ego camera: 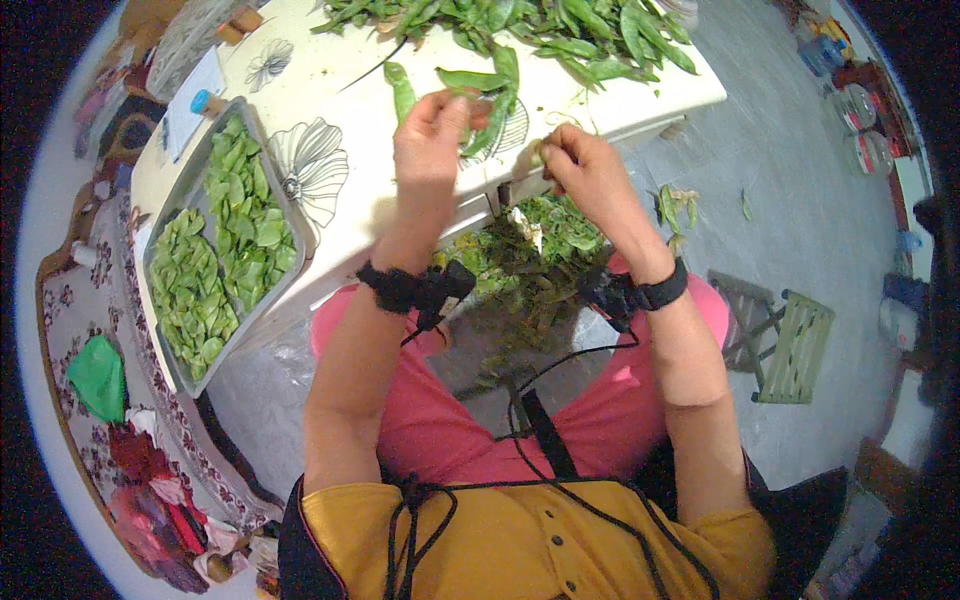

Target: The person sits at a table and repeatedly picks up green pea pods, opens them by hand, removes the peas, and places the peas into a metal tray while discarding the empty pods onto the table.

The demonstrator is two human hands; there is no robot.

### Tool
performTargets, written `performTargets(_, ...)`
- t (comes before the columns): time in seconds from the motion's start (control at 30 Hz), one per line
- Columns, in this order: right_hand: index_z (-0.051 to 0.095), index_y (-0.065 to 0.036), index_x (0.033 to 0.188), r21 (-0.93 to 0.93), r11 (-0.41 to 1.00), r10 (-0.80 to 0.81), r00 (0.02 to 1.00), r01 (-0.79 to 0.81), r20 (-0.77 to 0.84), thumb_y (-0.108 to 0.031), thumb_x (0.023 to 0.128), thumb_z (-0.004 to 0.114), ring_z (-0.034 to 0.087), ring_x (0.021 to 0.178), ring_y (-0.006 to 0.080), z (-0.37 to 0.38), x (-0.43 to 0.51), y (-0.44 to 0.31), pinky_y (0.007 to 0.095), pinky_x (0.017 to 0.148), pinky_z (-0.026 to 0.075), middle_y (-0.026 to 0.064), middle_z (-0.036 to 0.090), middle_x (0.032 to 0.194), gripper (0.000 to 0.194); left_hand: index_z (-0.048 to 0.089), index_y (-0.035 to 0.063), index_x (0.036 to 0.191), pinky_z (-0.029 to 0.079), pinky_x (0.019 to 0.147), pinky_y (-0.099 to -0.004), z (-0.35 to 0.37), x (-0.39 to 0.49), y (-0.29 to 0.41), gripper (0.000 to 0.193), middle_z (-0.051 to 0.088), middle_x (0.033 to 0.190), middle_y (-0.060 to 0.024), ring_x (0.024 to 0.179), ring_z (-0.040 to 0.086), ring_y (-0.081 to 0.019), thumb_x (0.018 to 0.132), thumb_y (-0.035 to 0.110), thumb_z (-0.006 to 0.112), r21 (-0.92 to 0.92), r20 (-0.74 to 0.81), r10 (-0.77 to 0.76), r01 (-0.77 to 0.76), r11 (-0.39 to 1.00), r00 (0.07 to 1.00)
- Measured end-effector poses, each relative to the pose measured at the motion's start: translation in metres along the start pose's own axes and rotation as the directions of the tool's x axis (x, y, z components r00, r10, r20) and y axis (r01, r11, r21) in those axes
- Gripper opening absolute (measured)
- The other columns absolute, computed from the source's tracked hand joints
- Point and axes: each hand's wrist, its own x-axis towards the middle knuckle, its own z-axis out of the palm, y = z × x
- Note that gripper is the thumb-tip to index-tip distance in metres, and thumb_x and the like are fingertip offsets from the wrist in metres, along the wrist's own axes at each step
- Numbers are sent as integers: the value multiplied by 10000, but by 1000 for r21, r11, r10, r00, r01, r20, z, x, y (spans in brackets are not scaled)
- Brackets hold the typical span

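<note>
My left hand [439, 127] is raised over the white table [367, 90], its fingers pinched together beside green bean pods [499, 82]; whether a pod is in them I cannot tell. Near the table's front edge, my right hand [581, 161] has thumb and forefinger closed on a small pale green piece [537, 152]. A pile of flat green pods [510, 22] lies along the far side of the table. To the left, a grey tray [301, 259] holds flat green pod pieces [240, 202] in two heaps.
Below the table edge, between my knees, is a mass of green trimmings [555, 232]. A folding stool [795, 345] stands on the floor at right, and a few pods [667, 206] lie nearby. A blue-capped bottle [206, 103] is behind the tray. Black cables [525, 382] hang between my wrists.
</note>
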Motion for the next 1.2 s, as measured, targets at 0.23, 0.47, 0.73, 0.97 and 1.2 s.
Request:
performTargets(0.23, 594, 4, 967, -350, 881, -126, 872, 317, 474, -98, 808, 507, 578, 840, 369, 6, -12, 9, 404, 750, 466, 202, 610, 887, 208, 440, 9, 1220, 494, 838, -345, -47, 15, 6, 295, 562, 1124, -166, 988, 580, -245, 955, 131, 398, -414, 28, -250, 238, 879, 968)
performTargets(0.47, 589, -13, 1038, -334, 905, -120, 910, 265, 397, -151, 842, 493, 564, 935, 395, 8, -18, -1, 431, 818, 454, 215, 608, 985, 259, 441, -72, 1165, 427, 982, -421, -85, 13, 15, 275, 531, 1140, -196, 1063, 532, -304, 907, 19, 418, -632, -16, -198, 143, 761, 980)
performTargets(0.73, 577, -18, 1091, -432, 879, -12, 915, 201, 402, -165, 843, 539, 568, 979, 375, 11, -14, 12, 408, 854, 450, 205, 607, 1044, 290, 474, -106, 1002, 457, 966, -380, -253, -40, 94, 181, 532, 1117, -243, 1088, 528, -324, 849, -18, 436, -581, -705, 79, -637, 506, 705)
performTargets(0.97, 588, 19, 1079, -420, 877, -38, 906, 232, 422, -152, 853, 510, 590, 975, 345, 13, -16, -4, 364, 848, 449, 208, 620, 1032, 294, 547, -43, 1029, 520, 819, -316, -232, -40, 57, 193, 613, 995, -164, 951, 602, -220, 856, 36, 512, -707, -478, 46, -415, 572, 877)
performTargets(1.2, 592, 0, 1077, -438, 877, -24, 927, 199, 373, -168, 860, 506, 566, 997, 361, 12, -13, -1, 387, 852, 447, 206, 609, 1047, 287, 555, -22, 1035, 497, 689, -258, -120, 0, 36, 209, 616, 923, -111, 747, 571, -146, 904, 137, 521, -257, -128, -153, 117, 959, 980)
